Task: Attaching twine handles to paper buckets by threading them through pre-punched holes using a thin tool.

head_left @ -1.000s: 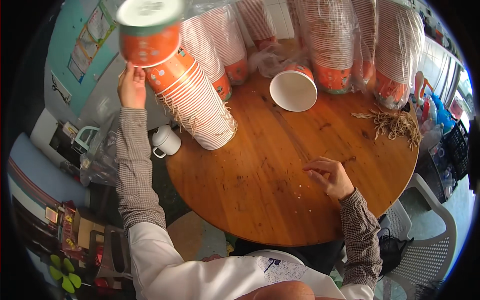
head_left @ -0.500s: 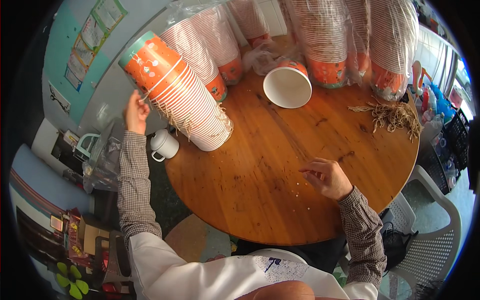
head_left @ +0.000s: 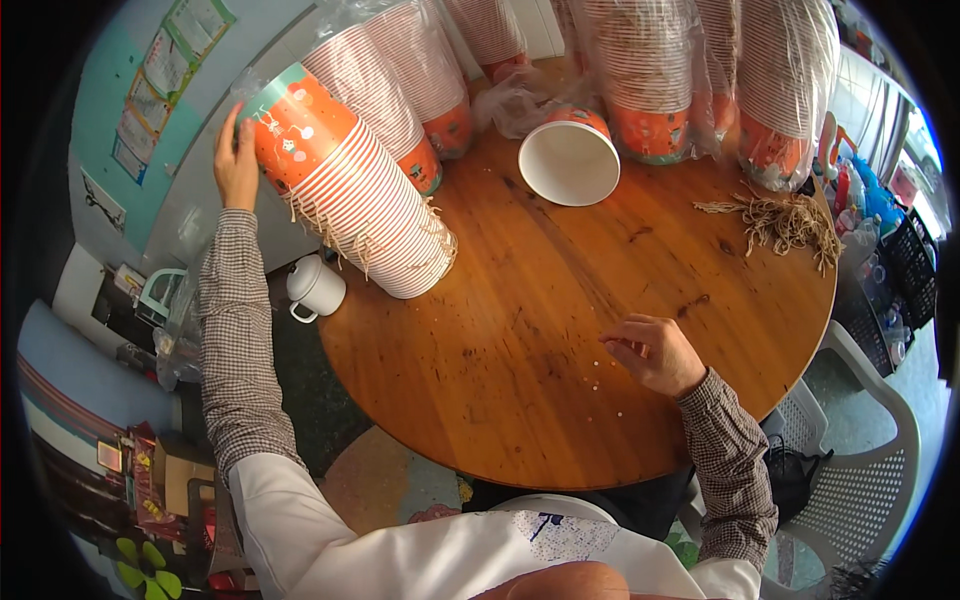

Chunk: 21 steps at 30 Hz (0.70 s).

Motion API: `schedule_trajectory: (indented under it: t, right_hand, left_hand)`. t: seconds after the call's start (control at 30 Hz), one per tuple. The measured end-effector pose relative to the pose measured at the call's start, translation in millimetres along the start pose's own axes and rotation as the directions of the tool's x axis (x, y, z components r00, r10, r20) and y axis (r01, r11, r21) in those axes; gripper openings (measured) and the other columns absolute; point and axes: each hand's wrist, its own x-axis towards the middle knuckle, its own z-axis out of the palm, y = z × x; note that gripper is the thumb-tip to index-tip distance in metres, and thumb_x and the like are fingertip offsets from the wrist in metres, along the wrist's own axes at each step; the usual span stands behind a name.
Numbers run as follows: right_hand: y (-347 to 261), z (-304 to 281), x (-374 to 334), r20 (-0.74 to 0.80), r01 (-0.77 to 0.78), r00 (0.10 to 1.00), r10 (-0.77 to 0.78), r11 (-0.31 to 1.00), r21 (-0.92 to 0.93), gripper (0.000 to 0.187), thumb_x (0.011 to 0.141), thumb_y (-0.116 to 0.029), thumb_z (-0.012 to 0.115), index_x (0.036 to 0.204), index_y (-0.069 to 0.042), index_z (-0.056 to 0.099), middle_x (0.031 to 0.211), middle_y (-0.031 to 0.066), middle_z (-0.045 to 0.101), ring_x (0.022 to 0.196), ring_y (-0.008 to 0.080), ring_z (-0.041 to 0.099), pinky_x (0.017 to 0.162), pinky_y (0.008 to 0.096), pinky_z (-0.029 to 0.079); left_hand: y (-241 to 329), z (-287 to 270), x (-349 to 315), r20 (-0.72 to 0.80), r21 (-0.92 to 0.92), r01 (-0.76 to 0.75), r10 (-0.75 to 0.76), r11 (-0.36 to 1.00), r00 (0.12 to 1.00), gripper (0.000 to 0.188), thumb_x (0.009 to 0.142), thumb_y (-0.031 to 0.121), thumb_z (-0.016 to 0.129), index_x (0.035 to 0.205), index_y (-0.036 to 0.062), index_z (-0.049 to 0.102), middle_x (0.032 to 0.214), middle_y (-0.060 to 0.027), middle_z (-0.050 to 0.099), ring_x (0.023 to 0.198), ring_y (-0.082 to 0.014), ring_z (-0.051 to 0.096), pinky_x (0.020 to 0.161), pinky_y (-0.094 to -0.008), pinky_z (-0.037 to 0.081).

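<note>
A tall stack of nested orange paper buckets (head_left: 330, 150) stands upside down at the table's left side, its pale rims showing as stripes and tan strings (head_left: 355, 255) hanging between them. My left hand (head_left: 237, 168) is raised at the left of the topmost bucket, fingers stretched and apart, thumb against or close to the bucket's side. Over the right front of the table hovers my right hand (head_left: 655, 355), its fingers bent and pressed together; anything in them is too small to see. A single bucket (head_left: 570, 165) lies on its side in the middle, white inside facing me.
Plastic-wrapped bucket stacks (head_left: 650, 80) line the back of the round wooden table (head_left: 500, 380). A bundle of tan strings (head_left: 785, 228) lies at the right edge. Left of the table is a white lidded mug (head_left: 318, 287); a plastic chair (head_left: 870, 440) stands at right.
My left hand has gone up and left along the stack, and its fingers have opened from a curled pose. My right hand has stayed in place. The view has shifted slightly.
</note>
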Motion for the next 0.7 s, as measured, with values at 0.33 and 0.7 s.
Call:
schedule_trajectory:
  t: [0.33,0.7]
  right_hand:
    - [77.7,-18.9,84.5,-0.386,-0.196,0.893,0.233,0.972,0.133,0.021,0.087,-0.014,0.064,0.102,0.0,0.068,0.083,0.0134,0.069,0.076,0.016,0.066,0.07,0.0297,0.051]
    - [163.3,-6.0,176.6,-0.752,-0.171,0.622,0.219,0.975,0.143,0.028,0.078,-0.012,0.076,0.099,-0.004,0.06,0.084,0.0084,0.062,0.074,0.0175,0.06,0.067,0.0326,0.051]
  left_hand:
    - [131.4,121.5,-118.5,0.284,-0.427,-0.139,0.278,0.894,0.918,0.037,0.086,0.003,0.062,0.122,0.0004,0.056,0.121,-0.0146,0.06,0.116,-0.0299,0.055,0.1,-0.0387,0.043]
    - [134.1,337.6,-239.2,0.389,-0.446,0.571,-0.425,0.689,0.817,0.032,0.087,0.01,0.068,0.115,-0.0005,0.056,0.103,-0.0094,0.063,0.088,-0.0157,0.062,0.081,-0.0287,0.051]
